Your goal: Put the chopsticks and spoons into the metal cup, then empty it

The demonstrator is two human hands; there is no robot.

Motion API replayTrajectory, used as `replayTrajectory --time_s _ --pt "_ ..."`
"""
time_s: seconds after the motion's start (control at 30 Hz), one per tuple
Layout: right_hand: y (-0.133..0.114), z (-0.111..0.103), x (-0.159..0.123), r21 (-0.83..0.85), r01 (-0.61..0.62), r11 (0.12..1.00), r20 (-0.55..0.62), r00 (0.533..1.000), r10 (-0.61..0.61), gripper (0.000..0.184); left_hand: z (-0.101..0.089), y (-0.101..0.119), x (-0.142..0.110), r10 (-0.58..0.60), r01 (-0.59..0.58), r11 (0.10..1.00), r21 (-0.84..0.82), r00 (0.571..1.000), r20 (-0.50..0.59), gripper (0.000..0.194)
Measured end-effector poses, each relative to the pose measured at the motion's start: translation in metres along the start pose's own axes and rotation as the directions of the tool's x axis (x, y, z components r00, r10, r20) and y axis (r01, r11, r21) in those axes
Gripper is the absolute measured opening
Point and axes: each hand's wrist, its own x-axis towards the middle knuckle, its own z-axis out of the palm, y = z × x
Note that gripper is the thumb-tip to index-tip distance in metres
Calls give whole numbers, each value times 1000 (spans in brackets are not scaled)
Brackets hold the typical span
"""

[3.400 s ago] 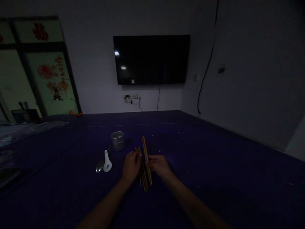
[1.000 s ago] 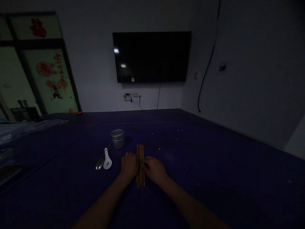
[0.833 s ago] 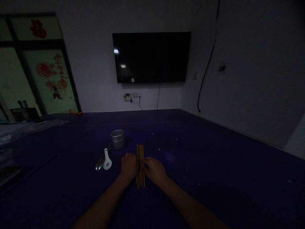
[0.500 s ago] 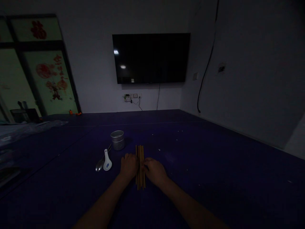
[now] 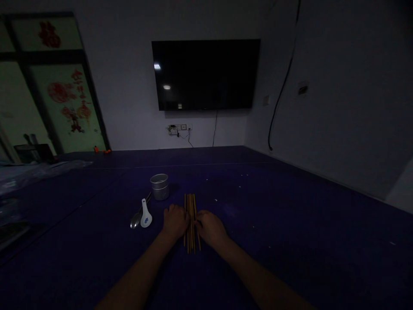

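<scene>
Several wooden chopsticks lie side by side on the dark blue surface, pointing away from me. My left hand rests against their left side, its fingers curled and the tips partly hidden at the outer sticks. At the right edge my right hand has thumb and fingers closed around one chopstick, which slants slightly away from the others at its near end. To the left of my left hand are a white spoon with a blue mark, a metal spoon and a silver metal cup.
Small white scraps are scattered to the right. Clear plastic sheeting lies at the far left. A television hangs on the wall ahead, and a black cable runs down the right wall.
The rightmost chopstick's near end has swung a little to the right, apart from the bundle. My right hand has shifted slightly with it. The view has tilted slightly down.
</scene>
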Motion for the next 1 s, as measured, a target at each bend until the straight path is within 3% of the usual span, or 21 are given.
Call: replayTrajectory --time_s 0.3,0.43,0.57,0.63,0.7,0.8,0.87,1.0 --pt "-1 0 -1 8 -4 1000 -18 1000 5 23 2 -2 1 48 -48 999 4 999 -4 35" --pt "-2 -3 -3 15 -22 1000 -23 999 22 23 1 -4 3 10 -10 1000 -17 1000 -27 36" --pt "-6 -10 -4 62 -18 998 -104 994 24 27 -2 -2 5 -38 26 991 -133 996 -85 38" --pt "-7 -11 -3 179 31 983 -178 984 1 29 -2 1 6 -34 6 971 -239 993 -114 38" --pt "-6 -10 -1 365 121 923 -238 971 -33 30 -1 4 6 -22 -29 931 -364 990 -138 35" --pt "-3 -3 5 616 215 758 -267 962 -55 30 2 9 5 -20 -69 839 -540 987 -157 31" --pt "-1 3 8 711 206 672 -239 970 -44 31 4 10 4 -35 -72 776 -626 987 -157 32" --pt "1 8 12 809 87 581 -121 992 19 34 4 9 4 -63 -42 711 -702 990 -123 35"
